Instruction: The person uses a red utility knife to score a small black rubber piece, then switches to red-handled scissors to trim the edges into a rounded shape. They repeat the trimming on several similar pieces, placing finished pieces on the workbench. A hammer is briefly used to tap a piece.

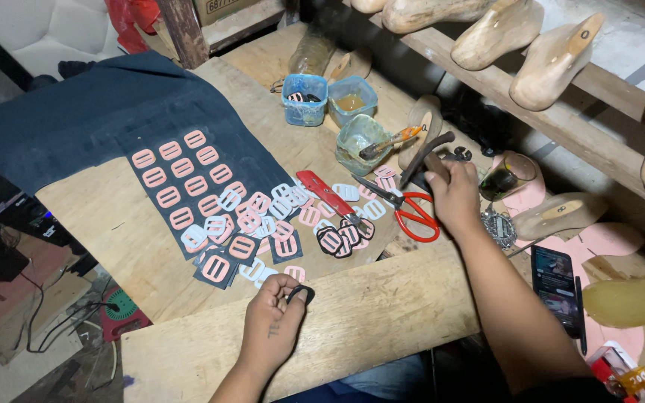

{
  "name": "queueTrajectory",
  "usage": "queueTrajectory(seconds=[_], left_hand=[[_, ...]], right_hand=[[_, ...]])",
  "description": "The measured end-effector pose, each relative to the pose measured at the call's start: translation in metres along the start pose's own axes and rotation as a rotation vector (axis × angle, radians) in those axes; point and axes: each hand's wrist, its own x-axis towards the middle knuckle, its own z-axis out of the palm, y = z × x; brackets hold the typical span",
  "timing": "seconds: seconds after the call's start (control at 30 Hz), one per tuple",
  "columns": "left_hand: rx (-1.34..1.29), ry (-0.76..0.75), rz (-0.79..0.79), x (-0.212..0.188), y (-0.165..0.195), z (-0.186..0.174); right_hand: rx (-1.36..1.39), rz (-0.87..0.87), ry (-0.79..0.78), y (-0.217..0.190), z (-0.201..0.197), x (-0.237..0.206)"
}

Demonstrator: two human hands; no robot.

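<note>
My left hand (276, 322) rests near the front edge of the wooden workbench (382, 313) and pinches a small black buckle-shaped piece (300, 292). My right hand (453, 195) is farther back on the right, closed around the wooden handle of a hammer (427, 153). Between the hands lie several pink and white buckle cut-outs (263, 213), some glued in rows on dark fabric (91, 119). A few black-covered buckles (341, 240) lie beside a red utility knife (326, 194) and red-handled scissors (412, 213).
Three plastic cups (304, 101) stand at the back, one holding glue and a brush (363, 138). Wooden shoe lasts (554, 60) line a shelf at the upper right. A phone (556, 280) and pink material scraps (606, 239) lie at the right. Cables lie on the floor at left.
</note>
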Motion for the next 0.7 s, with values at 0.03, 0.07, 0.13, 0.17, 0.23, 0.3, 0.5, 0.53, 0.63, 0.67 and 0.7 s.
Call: queueTrajectory(seconds=[0.03,0.07,0.13,0.17,0.23,0.3,0.5,0.53,0.63,0.67,0.7], left_hand=[[0.029,0.005,-0.014,0.0,0.001,0.0],[0.058,0.012,-0.028,0.0,0.002,0.0],[0.083,0.037,-0.032,0.0,0.002,0.001],[0.097,0.051,-0.037,-0.001,0.002,0.001],[0.04,0.055,-0.036,-0.002,0.0,0.0],[0.057,0.065,-0.058,-0.003,-0.002,-0.002],[0.101,0.053,0.066,0.002,-0.004,-0.008],[0.145,0.058,0.12,0.003,-0.003,-0.009],[0.061,0.085,0.001,0.002,-0.002,-0.011],[-0.005,0.095,-0.083,0.002,-0.003,-0.01],[-0.066,0.076,-0.047,0.003,-0.004,-0.011]], right_hand=[[-0.019,0.037,-0.016,0.002,0.0,0.009],[-0.039,0.073,-0.031,0.001,0.0,0.019],[-0.063,0.122,-0.056,-0.001,0.0,0.027],[-0.068,0.137,-0.064,-0.002,0.0,0.026],[-0.106,0.065,-0.045,-0.006,0.0,0.017],[-0.167,-0.114,0.02,-0.01,-0.005,-0.004],[-0.261,-0.027,-0.467,-0.011,-0.007,-0.038],[-0.236,-0.033,-0.475,-0.01,-0.007,-0.037],[-0.196,-0.057,-0.488,-0.012,-0.013,-0.035],[-0.207,-0.071,-0.482,-0.014,-0.018,-0.034],[-0.217,-0.087,-0.48,-0.016,-0.022,-0.033]])
